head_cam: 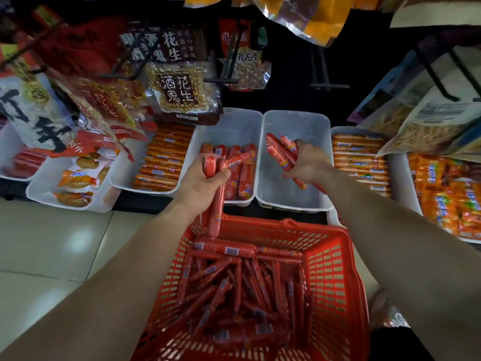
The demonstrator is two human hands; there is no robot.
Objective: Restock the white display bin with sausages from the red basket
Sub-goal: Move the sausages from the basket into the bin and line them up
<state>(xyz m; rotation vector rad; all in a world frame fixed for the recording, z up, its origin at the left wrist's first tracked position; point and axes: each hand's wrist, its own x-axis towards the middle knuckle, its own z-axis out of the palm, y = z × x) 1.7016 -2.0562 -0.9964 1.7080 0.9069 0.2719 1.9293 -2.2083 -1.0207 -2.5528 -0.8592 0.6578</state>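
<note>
The red basket (335, 272) sits low in the middle, full of red-wrapped sausages (234, 285). Behind it stand two white display bins side by side. The left bin (208, 131) holds a layer of red sausages. Over its near edge, my left hand (205, 178) grips several sausages, one hanging down toward the basket. The right bin (307, 126) is mostly bare inside. My right hand (309, 162) is inside this bin, closed on a bundle of thin red sausages (282, 149) pointing up and left.
More white bins flank these: orange sausage packs (161, 162) on the left, orange packs (360, 157) on the right, wrapped cakes (78, 178) at far left. Bags of peanuts (179, 87) and snacks hang overhead on hooks. Pale floor tiles (52, 243) lie at lower left.
</note>
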